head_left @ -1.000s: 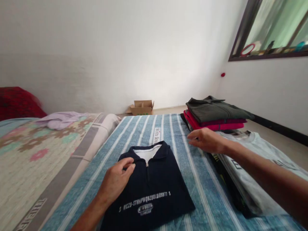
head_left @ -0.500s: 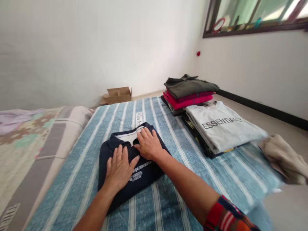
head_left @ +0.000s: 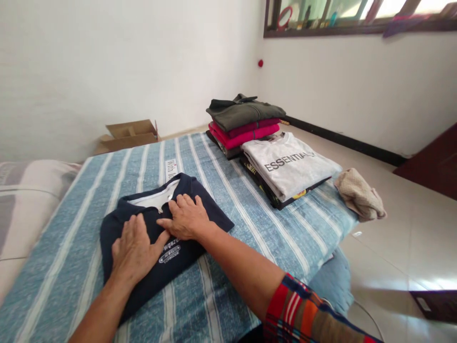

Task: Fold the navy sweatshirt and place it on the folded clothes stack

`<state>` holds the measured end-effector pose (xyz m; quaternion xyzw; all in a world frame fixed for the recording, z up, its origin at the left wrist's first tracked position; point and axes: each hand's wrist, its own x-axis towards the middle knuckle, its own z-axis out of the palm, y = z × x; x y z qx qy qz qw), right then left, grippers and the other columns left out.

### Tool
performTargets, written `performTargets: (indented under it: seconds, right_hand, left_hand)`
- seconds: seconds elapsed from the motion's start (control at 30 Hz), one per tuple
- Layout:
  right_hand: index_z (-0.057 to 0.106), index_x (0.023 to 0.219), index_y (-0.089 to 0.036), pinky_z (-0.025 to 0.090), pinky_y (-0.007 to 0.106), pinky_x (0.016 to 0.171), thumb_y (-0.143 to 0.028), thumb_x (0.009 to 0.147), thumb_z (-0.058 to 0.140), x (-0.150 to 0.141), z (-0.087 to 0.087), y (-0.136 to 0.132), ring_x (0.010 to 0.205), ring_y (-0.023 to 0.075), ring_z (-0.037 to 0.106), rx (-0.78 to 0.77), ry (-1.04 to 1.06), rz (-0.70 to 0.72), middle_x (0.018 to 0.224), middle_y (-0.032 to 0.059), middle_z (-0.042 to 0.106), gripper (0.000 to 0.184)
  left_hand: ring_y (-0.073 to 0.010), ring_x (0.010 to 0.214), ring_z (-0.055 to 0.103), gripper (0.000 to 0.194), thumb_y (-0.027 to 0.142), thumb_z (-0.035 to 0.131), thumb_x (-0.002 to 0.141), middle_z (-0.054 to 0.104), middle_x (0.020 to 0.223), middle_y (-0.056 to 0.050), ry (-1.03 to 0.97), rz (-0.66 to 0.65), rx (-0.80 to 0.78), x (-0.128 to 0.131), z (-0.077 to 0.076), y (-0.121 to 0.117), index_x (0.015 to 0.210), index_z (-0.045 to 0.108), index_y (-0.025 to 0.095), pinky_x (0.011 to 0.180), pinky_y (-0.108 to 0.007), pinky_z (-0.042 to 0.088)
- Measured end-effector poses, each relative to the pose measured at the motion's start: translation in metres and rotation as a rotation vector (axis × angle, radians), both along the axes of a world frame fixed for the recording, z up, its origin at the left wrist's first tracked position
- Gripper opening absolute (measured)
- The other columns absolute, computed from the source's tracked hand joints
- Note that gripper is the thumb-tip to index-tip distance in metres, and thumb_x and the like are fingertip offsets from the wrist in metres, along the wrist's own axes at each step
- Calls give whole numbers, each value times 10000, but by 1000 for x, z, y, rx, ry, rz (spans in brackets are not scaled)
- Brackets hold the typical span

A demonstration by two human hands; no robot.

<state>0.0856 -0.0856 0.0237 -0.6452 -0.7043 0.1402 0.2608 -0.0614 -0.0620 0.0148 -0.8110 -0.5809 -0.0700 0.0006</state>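
A folded navy shirt (head_left: pixel 150 281) with a collar, a short zip and white print lies on the blue striped bedcover (head_left: pixel 235 200). My left hand (head_left: pixel 134 250) rests flat on the left of its chest, fingers pointing up toward the collar. On the other side, just below the collar, my right hand (head_left: pixel 186 216) presses down with fingers stretched out. The thumbs point toward each other above the print. Neither hand grips the cloth; part of the print is hidden under them.
A grey printed T-shirt (head_left: pixel 285 166) tops one folded pile at the right. Behind it, a dark olive jacket (head_left: pixel 246 112) lies on red garments (head_left: pixel 243 136). A beige cloth (head_left: pixel 359 195) hangs at the bed's right edge. A cardboard box (head_left: pixel 132 133) stands by the wall.
The view has swung to the right, so everything sits further left and more floor shows. Both hands stay on the navy shirt, the right a little lower from the collar.
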Motion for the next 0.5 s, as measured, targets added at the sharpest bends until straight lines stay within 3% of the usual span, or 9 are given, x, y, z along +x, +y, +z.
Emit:
performTargets:
  seconds: [0.2, 0.37, 0.5]
  right_hand:
    - [481, 1218, -142, 231, 533, 1048, -584, 907, 256, 8, -2, -6, 1314, 292, 301, 46, 11, -6, 1364, 151, 439, 585]
    - [499, 1188, -152, 250, 531, 1035, -568, 898, 332, 9, -3, -11, 1304, 298, 308, 48, -11, 9, 1346, 142, 450, 535]
    - [544, 1089, -169, 312, 465, 1004, -526, 921, 310, 10, 2, -16, 1225, 265, 391, 75, -5, -35, 1221, 116, 532, 459]
  left_hand:
    - [-322, 1357, 241, 835, 516, 342, 787, 280, 1444, -261, -76, -16, -44, -6, 2, 1, 1370, 261, -77, 1082, -438, 224]
    - [-330, 1365, 216, 804, 527, 292, 812, 262, 1452, -266, -75, -10, -55, -12, -2, -3, 1365, 280, -57, 1066, -486, 231]
    - [-314, 1357, 247, 787, 516, 297, 805, 298, 1437, -260, -163, -20, -34, -15, 1, -6, 1343, 320, -59, 1083, -450, 224]
